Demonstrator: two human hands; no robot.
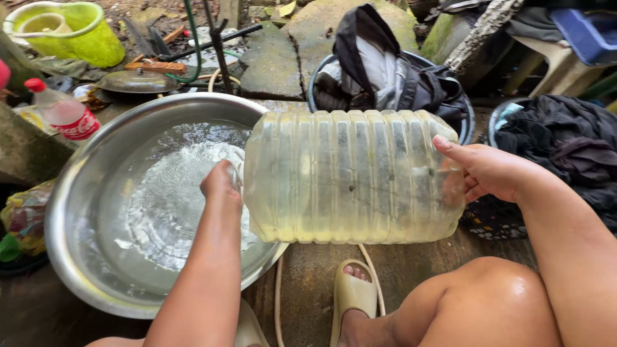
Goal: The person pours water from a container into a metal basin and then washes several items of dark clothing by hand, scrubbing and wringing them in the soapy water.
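A large ribbed clear plastic jug (350, 177) lies tipped on its side over a wide steel basin (77, 193). Water pours from its neck and churns white in the basin. My left hand (220, 182) grips the jug at its neck end, above the water. At the jug's base, my right hand (488, 170) presses against the bottom, thumb on top. A little yellowish water remains along the jug's lower side.
A basin of dark and grey clothes (385, 77) stands behind the jug, more dark clothes (565, 144) at the right. A red-capped bottle (61, 109) and a lime bucket (71, 29) are at the back left. My sandalled foot (352, 299) rests below on wet concrete.
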